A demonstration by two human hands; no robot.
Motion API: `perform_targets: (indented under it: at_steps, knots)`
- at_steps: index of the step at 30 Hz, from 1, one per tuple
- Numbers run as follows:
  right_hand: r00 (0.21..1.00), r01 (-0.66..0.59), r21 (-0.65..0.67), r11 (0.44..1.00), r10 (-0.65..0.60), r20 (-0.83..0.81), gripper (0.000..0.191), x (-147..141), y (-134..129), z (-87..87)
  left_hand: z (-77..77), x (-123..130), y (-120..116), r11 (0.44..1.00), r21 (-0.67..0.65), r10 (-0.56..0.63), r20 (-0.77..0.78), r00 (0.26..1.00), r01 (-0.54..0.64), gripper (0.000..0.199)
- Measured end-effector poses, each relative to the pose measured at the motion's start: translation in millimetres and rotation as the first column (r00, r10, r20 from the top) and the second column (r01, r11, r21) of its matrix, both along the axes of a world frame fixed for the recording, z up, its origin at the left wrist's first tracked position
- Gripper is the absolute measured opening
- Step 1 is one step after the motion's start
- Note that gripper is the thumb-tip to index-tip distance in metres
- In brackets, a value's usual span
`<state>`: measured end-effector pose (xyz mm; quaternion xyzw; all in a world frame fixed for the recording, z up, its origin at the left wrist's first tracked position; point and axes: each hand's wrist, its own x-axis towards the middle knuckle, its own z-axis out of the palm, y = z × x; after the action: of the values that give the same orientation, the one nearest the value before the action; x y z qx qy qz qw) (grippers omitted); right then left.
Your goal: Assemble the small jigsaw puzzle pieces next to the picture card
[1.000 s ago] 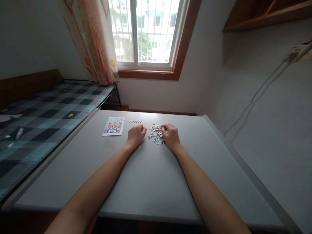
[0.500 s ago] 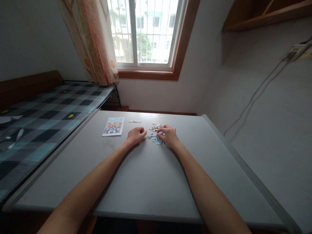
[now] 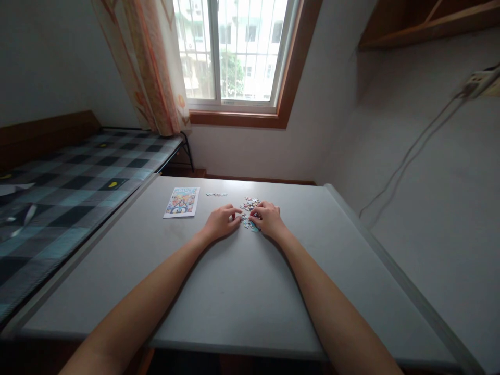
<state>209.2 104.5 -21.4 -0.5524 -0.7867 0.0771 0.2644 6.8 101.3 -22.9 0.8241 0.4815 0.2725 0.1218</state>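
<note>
1. Pieces [image 3: 251,203] lie right of the card [image 3: 182,202]; likely light, stiff: pinch edges.
2. My left hand [image 3: 221,221] has thumb and forefinger apart.
3. My right hand [image 3: 271,219] curls over pieces; grip, can't tell.

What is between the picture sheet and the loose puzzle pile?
In the head view, a short row of puzzle pieces and, closer in, the left hand.

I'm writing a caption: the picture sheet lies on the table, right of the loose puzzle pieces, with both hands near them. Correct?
Not quite: the head view shows the picture sheet on the table, left of the loose puzzle pieces. The left hand and right hand are near them, as you say.
</note>
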Motion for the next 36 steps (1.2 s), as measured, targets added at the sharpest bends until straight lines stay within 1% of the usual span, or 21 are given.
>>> perform_targets:
  at_steps: [2, 4, 9, 12, 20, 26, 32, 36]
  knots:
    - [1.000, 0.000, 0.001, 1.000, 0.000, 0.001, 0.003, 0.3, 0.5, -0.9, 0.7, 1.6, -2.5, 0.999, 0.037, -0.022, -0.047, 0.999, 0.023, 0.027]
    - [1.000, 0.001, -0.005, 1.000, -0.001, 0.004, 0.003, 0.7, 1.2, -1.9, 2.1, 3.0, -3.7, 0.998, 0.057, -0.014, -0.070, 0.997, 0.018, 0.028]
    - [1.000, 0.005, -0.021, 1.000, -0.005, 0.012, 0.003, 0.9, 2.0, -4.2, 5.8, 4.2, -5.0, 0.999, 0.041, -0.008, -0.092, 0.996, 0.012, 0.026]
    - [1.000, -0.003, -0.017, 1.000, 0.003, 0.011, 0.003, 0.7, 1.9, -4.5, 5.5, 3.8, -4.9, 0.999, 0.033, -0.011, -0.090, 0.996, 0.014, 0.026]
    - [1.000, -0.017, 0.008, 1.000, 0.017, 0.014, 0.006, -1.1, 1.7, -3.8, -0.9, 1.9, -0.9, 0.997, 0.064, -0.029, -0.026, 0.999, 0.031, 0.025]
    - [0.999, -0.049, 0.007, 0.999, 0.049, -0.016, 0.006, -0.9, 2.0, -3.4, -1.8, 1.8, -0.3, 0.999, 0.040, -0.019, -0.024, 1.000, 0.020, 0.025]
    - [0.995, -0.066, -0.015, 0.998, 0.064, -0.079, 0.008, -1.7, 2.1, -2.2, -5.2, 0.8, 1.4, 0.998, 0.057, -0.036, 0.043, 0.998, 0.033, 0.026]
    - [0.979, -0.084, -0.019, 0.996, 0.079, -0.187, 0.010, -3.4, 1.7, 1.3, -5.4, -0.7, 2.2, 0.995, 0.081, -0.059, 0.112, 0.992, 0.050, 0.028]
